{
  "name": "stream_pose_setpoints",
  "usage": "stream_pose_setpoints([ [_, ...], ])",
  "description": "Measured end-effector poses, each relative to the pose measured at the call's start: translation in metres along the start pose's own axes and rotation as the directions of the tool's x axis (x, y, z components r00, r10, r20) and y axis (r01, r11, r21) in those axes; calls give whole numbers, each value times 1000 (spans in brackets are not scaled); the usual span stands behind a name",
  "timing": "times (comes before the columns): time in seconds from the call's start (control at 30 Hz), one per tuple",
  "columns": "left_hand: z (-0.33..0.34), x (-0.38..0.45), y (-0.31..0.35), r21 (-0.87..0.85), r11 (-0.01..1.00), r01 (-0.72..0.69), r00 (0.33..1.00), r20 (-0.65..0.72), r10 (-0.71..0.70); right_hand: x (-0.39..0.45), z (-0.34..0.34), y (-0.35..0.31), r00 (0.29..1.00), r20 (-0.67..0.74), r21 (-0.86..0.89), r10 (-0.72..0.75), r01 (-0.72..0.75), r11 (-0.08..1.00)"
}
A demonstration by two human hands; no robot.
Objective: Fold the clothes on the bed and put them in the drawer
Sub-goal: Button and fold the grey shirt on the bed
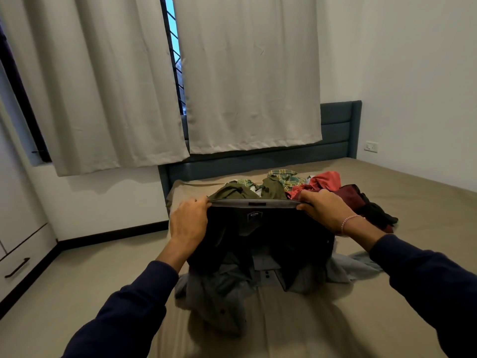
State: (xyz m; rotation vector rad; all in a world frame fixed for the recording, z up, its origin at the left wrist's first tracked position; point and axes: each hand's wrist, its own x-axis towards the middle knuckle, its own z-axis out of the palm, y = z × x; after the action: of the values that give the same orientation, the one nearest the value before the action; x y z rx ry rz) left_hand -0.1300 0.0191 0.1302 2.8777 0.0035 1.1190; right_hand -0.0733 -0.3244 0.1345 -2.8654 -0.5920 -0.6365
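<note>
Two arms in dark blue sleeves reach out over the bed point(387, 293). The left hand point(189, 220) and the right hand point(324, 209) are spread well apart, and each one pinches one end of the top edge of a dark shirt point(268, 244). The fingers curl over the grey band at the top, so both hands are clamped on the cloth. The right wrist wears a thin pink bracelet point(348, 221). The dark shirt hangs down between the two hands, and its lower part lies crumpled on the bed just below them. It looks soft and light. It bends and sags, so it will not keep a shape by itself. I think the best places to hold it are the two top corners, like now, because then it hangs flat and can be laid down smooth for folding. It may slip if the pinch is loose. Just past the hands lies the pile of other clothes point(291, 184) waiting on the bed: olive green ones, a checked one, and red and dark red ones past the right hand. They all look soft and crumpled too. Far to the left of the left hand, down low, is a white drawer point(23, 264) with a dark handle. It looks closed. Behind the pile is the blue headboard point(335, 127), and above it hang pale curtains point(247, 73) over the window.
</note>
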Motion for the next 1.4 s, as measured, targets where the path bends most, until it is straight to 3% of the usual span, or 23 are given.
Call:
stream_pose_setpoints([
  [0.13, -22, 9, 9, 43, 994, 103, 995, -19, -102, 4, -28, -11, 998, -53, 270, 39, -23, 963],
  [0.2, -38, 24, 18, -129, 962, 243, 970, 31, -241, 5, -52, -24, 996, -73, 527, 51, -5, 850],
  [0.27, -56, 41, 28, -467, 827, 314, 949, 131, -286, 8, -70, -38, 998, -40, 770, 46, 1, 638],
  [0.33, -78, 56, 44, -734, 633, 245, 970, 182, -164, 11, -84, -49, 999, 3, 906, 39, -19, 423],
  [0.4, -99, 67, 60, -863, 465, 197, 976, 218, -7, 17, -96, -55, 1000, 14, 941, -6, -11, 340],
  [0.47, -120, 75, 70, -902, 395, 172, 968, 230, 104, 21, -113, -58, 998, -13, 919, -64, 37, 393],
  [0.5, -129, 79, 70, -903, 406, 141, 967, 213, 138, 22, -123, -59, 996, -41, 902, -80, 71, 426],
  [0.53, -139, 82, 68, -893, 441, 93, 969, 182, 165, 23, -133, -60, 994, -79, 883, -74, 104, 458],
  [0.6, -157, 92, 61, -796, 600, -71, 971, 82, 224, 24, -154, -60, 975, -220, 824, -13, 193, 532],
  [0.7, -189, 102, 61, -584, 756, -296, 955, -168, 244, 25, -188, -57, 874, -482, 689, 68, 329, 646],
  [0.8, -222, 113, 68, -482, 773, -413, 897, -363, 253, 27, -222, -57, 751, -658, 515, 44, 407, 754],
  [0.9, -251, 127, 81, -335, 803, -494, 808, -517, 281, 29, -253, -67, 640, -768, 406, 27, 453, 794],
  [1.03, -270, 154, 106, -150, 880, -451, 761, -579, 292, 49, -285, -82, 575, -818, 318, 8, 441, 840],
  [1.2, -278, 192, 118, -48, 946, -320, 790, -565, 238, 80, -316, -85, 597, -802, 275, 8, 358, 892],
  [1.4, -294, 213, 114, 23, 974, -224, 771, -607, 192, 95, -339, -81, 615, -788, 210, -26, 309, 928],
])
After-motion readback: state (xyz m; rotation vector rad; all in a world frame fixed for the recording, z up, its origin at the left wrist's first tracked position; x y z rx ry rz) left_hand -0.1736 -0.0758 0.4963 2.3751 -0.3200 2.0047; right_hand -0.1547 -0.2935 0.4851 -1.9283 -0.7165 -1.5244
